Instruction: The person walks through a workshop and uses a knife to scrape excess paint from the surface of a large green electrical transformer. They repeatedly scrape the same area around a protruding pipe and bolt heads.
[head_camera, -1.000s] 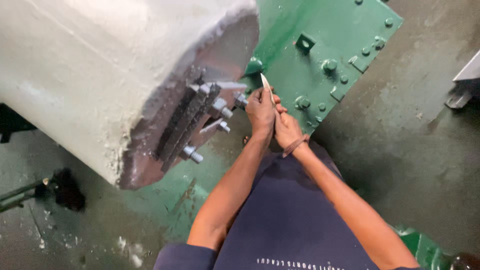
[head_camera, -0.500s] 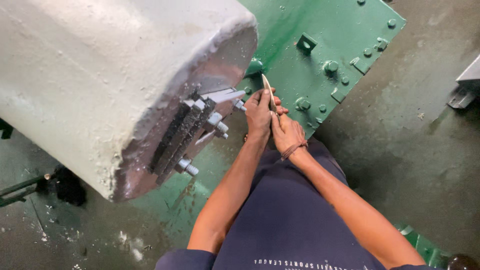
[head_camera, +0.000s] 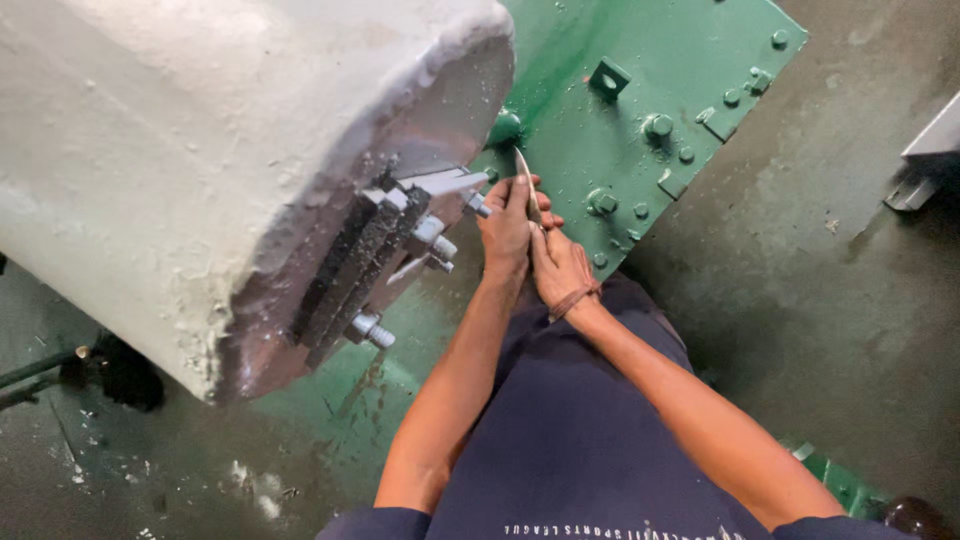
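Observation:
A big white-painted drum (head_camera: 200, 150) lies on its side over a green steel base plate (head_camera: 640, 110). On its grey end face sits a dark clamp block (head_camera: 350, 270) with protruding bolts (head_camera: 372, 330). My left hand (head_camera: 507, 228) is closed at the bolt end by the block, its fingers around a slim metal tool (head_camera: 524, 175) that points up. My right hand (head_camera: 562, 270) presses right behind the left one, gripping the lower part of the same tool. A cord band circles my right wrist.
The green plate carries several bolt heads (head_camera: 657, 126) and a square nut (head_camera: 609, 77). Around it is dirty concrete floor (head_camera: 820, 300). A grey metal piece (head_camera: 925, 170) lies at the right edge, dark machine parts (head_camera: 110, 370) at the lower left.
Both hands stay clasped on the tool at the drum's end and have shifted slightly; the view has drifted a little.

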